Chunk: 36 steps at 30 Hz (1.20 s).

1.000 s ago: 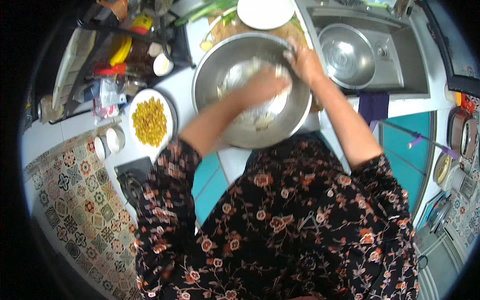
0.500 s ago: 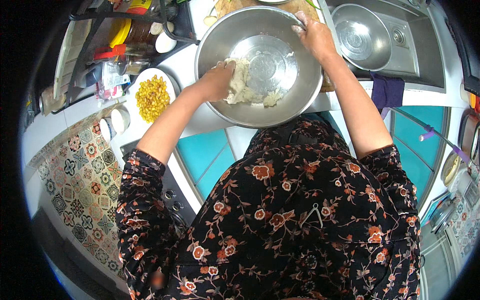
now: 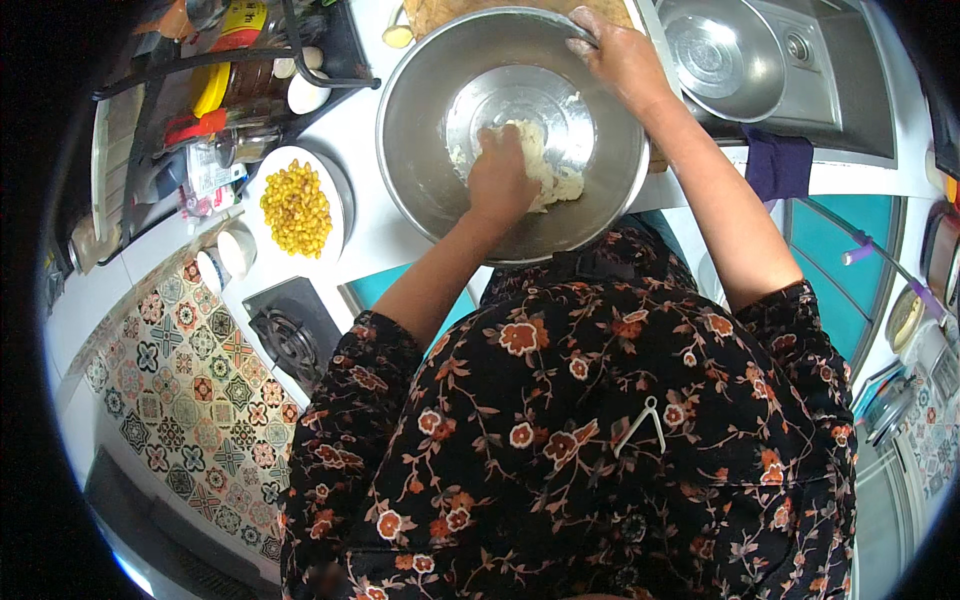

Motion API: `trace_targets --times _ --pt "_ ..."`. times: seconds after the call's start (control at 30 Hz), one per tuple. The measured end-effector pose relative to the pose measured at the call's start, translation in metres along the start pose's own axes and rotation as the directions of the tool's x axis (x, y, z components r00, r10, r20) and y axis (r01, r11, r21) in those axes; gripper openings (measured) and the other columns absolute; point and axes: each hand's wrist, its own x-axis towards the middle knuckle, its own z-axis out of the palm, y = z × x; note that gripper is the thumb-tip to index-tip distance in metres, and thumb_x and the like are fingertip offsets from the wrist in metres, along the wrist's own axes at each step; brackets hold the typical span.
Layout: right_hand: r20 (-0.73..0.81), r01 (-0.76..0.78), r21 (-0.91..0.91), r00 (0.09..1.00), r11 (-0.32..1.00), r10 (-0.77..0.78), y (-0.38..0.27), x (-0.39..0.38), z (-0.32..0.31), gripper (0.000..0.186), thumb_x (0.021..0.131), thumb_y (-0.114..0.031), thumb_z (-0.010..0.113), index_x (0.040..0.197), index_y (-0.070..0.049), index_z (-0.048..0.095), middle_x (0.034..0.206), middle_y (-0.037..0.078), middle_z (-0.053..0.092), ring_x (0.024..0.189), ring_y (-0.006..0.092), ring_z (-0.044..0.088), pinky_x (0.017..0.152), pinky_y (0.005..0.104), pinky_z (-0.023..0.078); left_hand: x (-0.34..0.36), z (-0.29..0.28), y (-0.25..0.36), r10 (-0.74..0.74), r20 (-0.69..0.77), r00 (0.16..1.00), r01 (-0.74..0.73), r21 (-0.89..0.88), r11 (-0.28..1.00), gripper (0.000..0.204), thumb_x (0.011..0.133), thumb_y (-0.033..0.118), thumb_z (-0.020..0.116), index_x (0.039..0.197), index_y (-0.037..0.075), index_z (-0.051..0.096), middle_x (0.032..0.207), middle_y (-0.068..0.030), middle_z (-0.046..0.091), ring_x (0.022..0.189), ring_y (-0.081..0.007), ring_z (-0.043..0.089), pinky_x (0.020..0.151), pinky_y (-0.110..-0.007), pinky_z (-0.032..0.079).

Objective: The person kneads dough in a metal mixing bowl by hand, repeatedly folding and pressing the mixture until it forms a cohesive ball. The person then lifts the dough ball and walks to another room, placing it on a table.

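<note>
A large steel bowl (image 3: pixel 420 140) sits at the counter's front edge, partly over a wooden board (image 3: pixel 520 8). Inside it, a pale, lumpy mass of dough (image 3: pixel 553 182) lies on the bottom. My left hand (image 3: pixel 500 175) is down in the bowl with bent fingers pressed into the dough, the fingertips partly hidden by it. My right hand (image 3: pixel 625 65), whitish on the fingertips, grips the bowl's upper right rim.
A white plate of yellow kernels (image 3: pixel 297 207) stands left of the bowl, beside white cups (image 3: pixel 236 250), a black burner (image 3: pixel 288 340) and a rack of jars and packets (image 3: pixel 215 90). A second steel bowl (image 3: pixel 720 60) lies in the sink (image 3: pixel 840 100). A purple cloth (image 3: pixel 778 163) hangs at its edge.
Over the last second my left hand moved left and back toward the middle of the bowl, working the dough. My right hand stayed on the rim. The view shifted slightly.
</note>
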Motion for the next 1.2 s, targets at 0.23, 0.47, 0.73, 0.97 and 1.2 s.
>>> trace_targets --times 0.23,0.47,0.73,0.97,1.2 --pt "0.048 -0.018 -0.168 0.999 0.986 0.026 0.009 0.004 0.006 0.027 0.084 -0.026 0.058 0.108 -0.015 0.054 0.083 0.018 0.063 0.079 0.0377 0.059 0.071 0.0445 0.047 0.025 -0.007 0.011 -0.046 0.073 0.996 0.047 -0.007 0.999 0.067 0.063 0.017 0.075 0.117 0.0 0.039 0.112 -0.0321 0.045 0.087 -0.0394 0.06 0.071 -0.042 0.051" --pt "0.028 0.0 -0.193 1.0 0.981 0.006 0.015 0.001 0.01 0.028 0.085 -0.026 0.058 0.109 -0.014 0.053 0.086 0.017 0.064 0.081 0.0362 0.06 0.073 0.0434 0.047 -0.001 -0.04 -0.033 -0.191 0.39 0.901 0.399 -0.57 0.718 0.052 0.076 0.005 0.058 0.123 -0.001 0.038 0.095 -0.0242 0.057 0.092 -0.0351 0.06 0.076 -0.04 0.049" --pt "0.033 0.026 -0.226 0.999 0.974 -0.019 0.015 0.002 0.005 0.029 0.084 -0.026 0.058 0.11 -0.014 0.053 0.083 0.019 0.063 0.08 0.0369 0.06 0.073 0.0437 0.047 0.004 -0.049 -0.023 0.455 0.344 0.821 -0.467 -0.053 0.883 0.02 0.072 0.011 0.057 0.09 0.003 0.059 0.084 -0.0193 0.062 0.08 -0.0372 0.06 0.074 -0.044 0.048" --pt "0.029 -0.028 -0.175 0.999 0.984 0.033 0.012 0.0 0.009 0.03 0.084 -0.025 0.058 0.112 -0.015 0.053 0.083 0.018 0.063 0.079 0.0371 0.06 0.071 0.044 0.047 0.003 0.008 -0.008 0.284 0.276 0.918 -0.303 0.03 0.952 0.019 0.074 0.015 0.052 0.075 0.0 0.063 0.078 -0.022 0.062 0.077 -0.036 0.062 0.069 -0.045 0.049" --pt "0.013 -0.089 -0.123 0.996 0.988 0.091 0.003 -0.007 0.007 0.022 0.083 -0.016 0.056 0.105 -0.014 0.053 0.077 0.022 0.06 0.075 0.0399 0.059 0.065 0.0471 0.047 0.02 0.027 0.0 0.238 0.263 0.935 -0.222 -0.088 0.971 0.018 0.075 0.017 0.055 0.074 0.0 0.061 0.075 -0.0222 0.061 0.075 -0.038 0.06 0.067 -0.047 0.047"
